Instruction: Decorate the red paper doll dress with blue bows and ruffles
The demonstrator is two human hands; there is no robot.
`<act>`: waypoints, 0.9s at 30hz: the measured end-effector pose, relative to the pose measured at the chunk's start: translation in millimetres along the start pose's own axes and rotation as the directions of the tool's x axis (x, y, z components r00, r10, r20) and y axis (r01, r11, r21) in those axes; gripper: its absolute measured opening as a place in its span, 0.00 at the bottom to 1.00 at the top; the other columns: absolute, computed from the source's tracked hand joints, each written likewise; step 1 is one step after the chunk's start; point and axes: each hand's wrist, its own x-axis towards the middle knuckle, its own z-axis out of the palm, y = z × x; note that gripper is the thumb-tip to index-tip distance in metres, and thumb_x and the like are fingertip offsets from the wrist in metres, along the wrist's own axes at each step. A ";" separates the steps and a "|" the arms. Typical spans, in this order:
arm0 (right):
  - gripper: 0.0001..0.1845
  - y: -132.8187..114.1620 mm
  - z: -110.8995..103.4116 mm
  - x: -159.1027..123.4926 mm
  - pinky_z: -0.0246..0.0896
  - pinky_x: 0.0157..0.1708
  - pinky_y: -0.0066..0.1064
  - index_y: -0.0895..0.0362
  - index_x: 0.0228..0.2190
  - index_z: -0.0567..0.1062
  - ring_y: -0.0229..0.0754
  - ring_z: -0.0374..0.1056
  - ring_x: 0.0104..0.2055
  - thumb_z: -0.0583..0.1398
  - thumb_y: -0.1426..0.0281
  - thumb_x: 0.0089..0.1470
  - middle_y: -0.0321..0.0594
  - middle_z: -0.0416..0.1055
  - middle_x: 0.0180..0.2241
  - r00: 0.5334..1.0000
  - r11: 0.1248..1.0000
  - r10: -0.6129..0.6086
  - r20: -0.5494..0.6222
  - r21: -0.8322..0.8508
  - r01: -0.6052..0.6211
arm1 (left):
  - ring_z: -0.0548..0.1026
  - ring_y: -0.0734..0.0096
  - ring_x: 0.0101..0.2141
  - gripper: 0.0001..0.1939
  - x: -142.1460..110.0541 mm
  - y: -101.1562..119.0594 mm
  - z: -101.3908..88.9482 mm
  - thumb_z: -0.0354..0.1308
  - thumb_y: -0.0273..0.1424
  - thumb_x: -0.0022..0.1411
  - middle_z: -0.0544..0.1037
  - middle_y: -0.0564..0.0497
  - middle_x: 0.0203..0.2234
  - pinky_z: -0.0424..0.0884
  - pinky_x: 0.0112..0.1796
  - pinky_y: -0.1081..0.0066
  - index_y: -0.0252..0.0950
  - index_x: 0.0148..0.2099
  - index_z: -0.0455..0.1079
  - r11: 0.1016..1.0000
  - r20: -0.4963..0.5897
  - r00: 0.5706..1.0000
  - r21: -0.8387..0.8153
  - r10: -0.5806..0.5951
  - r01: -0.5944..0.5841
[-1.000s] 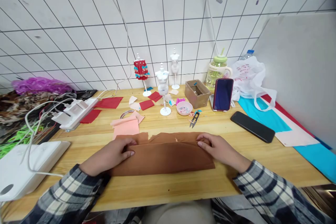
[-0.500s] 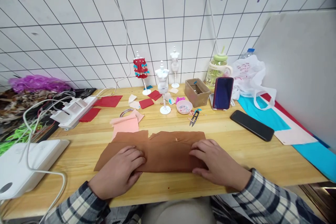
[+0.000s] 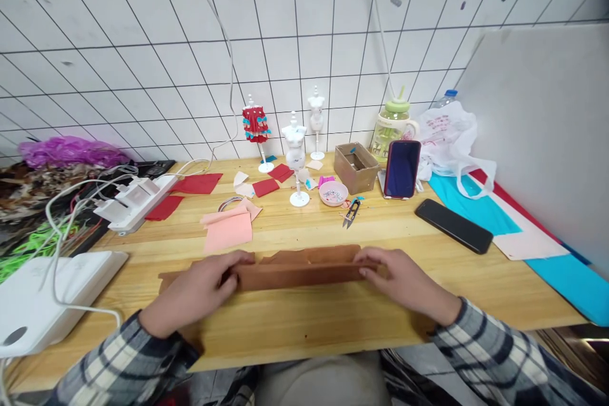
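Observation:
A brown cloth (image 3: pixel 295 277) lies across the table in front of me, its near part folded up into a narrow raised strip. My left hand (image 3: pixel 200 282) grips the strip toward its left end, thumb in front and fingers behind. At the right end my right hand (image 3: pixel 387 273) pinches the same fold between thumb and fingers. Behind the strip, the cloth's far part rests flat with an uneven edge. Just beyond its left half sits a peach cloth piece (image 3: pixel 228 230).
Thread snips (image 3: pixel 351 214), a pink bowl of beads (image 3: pixel 333 193) and a cardboard box (image 3: pixel 356 167) stand farther back. White mannequin stands (image 3: pixel 295 152) are behind the cloth. A black phone (image 3: pixel 453 226) lies right; a power strip (image 3: pixel 137 203) and white device (image 3: pixel 57 298) are left.
The brown cloth, flat under my hands before, now has its near edge lifted and folded away from me. Both hands have gone from lying on it to gripping the fold.

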 end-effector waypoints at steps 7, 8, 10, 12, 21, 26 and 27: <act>0.14 26.1 7.3 67.1 0.60 0.34 0.31 0.54 0.41 0.74 0.40 0.66 0.31 0.55 0.67 0.52 0.37 0.75 0.35 0.961 0.987 0.155 -0.230 0.088 -0.138 | 0.67 0.56 0.52 0.16 45.6 27.5 -4.0 0.51 0.35 0.62 0.72 0.43 0.49 0.61 0.53 0.57 0.38 0.51 0.68 0.962 -0.298 0.927 0.215 0.228 -0.167; 0.15 27.8 7.7 74.1 0.59 0.34 0.31 0.53 0.42 0.74 0.40 0.66 0.30 0.55 0.67 0.53 0.37 0.75 0.34 0.957 0.987 0.155 -0.243 0.077 -0.140 | 0.68 0.57 0.50 0.17 49.7 34.0 -0.3 0.53 0.36 0.62 0.72 0.44 0.49 0.62 0.51 0.58 0.40 0.52 0.68 0.938 -0.211 0.929 0.233 0.305 -0.255; 0.16 30.1 8.5 83.9 0.58 0.34 0.31 0.53 0.43 0.74 0.40 0.65 0.30 0.56 0.68 0.52 0.36 0.74 0.33 0.956 0.988 0.154 -0.249 0.047 -0.147 | 0.69 0.56 0.49 0.20 57.2 42.0 9.7 0.57 0.37 0.59 0.72 0.44 0.49 0.63 0.49 0.59 0.40 0.54 0.67 0.914 -0.109 0.929 0.251 0.354 -0.319; 0.16 32.4 10.5 88.8 0.58 0.35 0.31 0.53 0.43 0.74 0.41 0.66 0.31 0.57 0.69 0.51 0.37 0.74 0.32 0.959 0.987 0.158 -0.237 0.046 -0.151 | 0.71 0.57 0.46 0.21 64.0 43.2 20.9 0.59 0.37 0.58 0.74 0.44 0.45 0.65 0.47 0.60 0.39 0.53 0.68 0.912 -0.062 0.940 0.273 0.335 -0.307; 0.16 35.2 19.5 93.5 0.66 0.32 0.32 0.55 0.39 0.71 0.40 0.71 0.32 0.62 0.73 0.45 0.39 0.74 0.32 0.875 0.315 0.442 0.199 0.879 -0.359 | 0.70 0.58 0.49 0.18 73.1 38.1 48.6 0.52 0.30 0.62 0.75 0.44 0.47 0.62 0.51 0.60 0.36 0.54 0.68 0.835 -0.183 0.848 0.366 0.497 -0.411; 0.12 25.5 1.8 89.1 0.59 0.24 0.25 0.56 0.34 0.73 0.36 0.66 0.25 0.64 0.64 0.47 0.36 0.72 0.27 0.856 0.477 0.515 -0.043 0.844 -0.245 | 0.75 0.62 0.39 0.13 76.1 23.0 55.0 0.51 0.29 0.63 0.79 0.45 0.40 0.67 0.40 0.64 0.36 0.48 0.72 0.856 -0.390 0.806 0.451 0.445 -0.255; 0.12 20.5 -2.2 84.2 0.56 0.21 0.24 0.57 0.31 0.73 0.34 0.63 0.23 0.64 0.61 0.48 0.35 0.71 0.24 0.839 0.578 0.519 -0.165 0.791 -0.203 | 0.75 0.62 0.38 0.13 76.4 21.8 54.5 0.51 0.29 0.63 0.79 0.46 0.40 0.68 0.39 0.65 0.36 0.48 0.72 0.869 -0.427 0.803 0.446 0.417 -0.214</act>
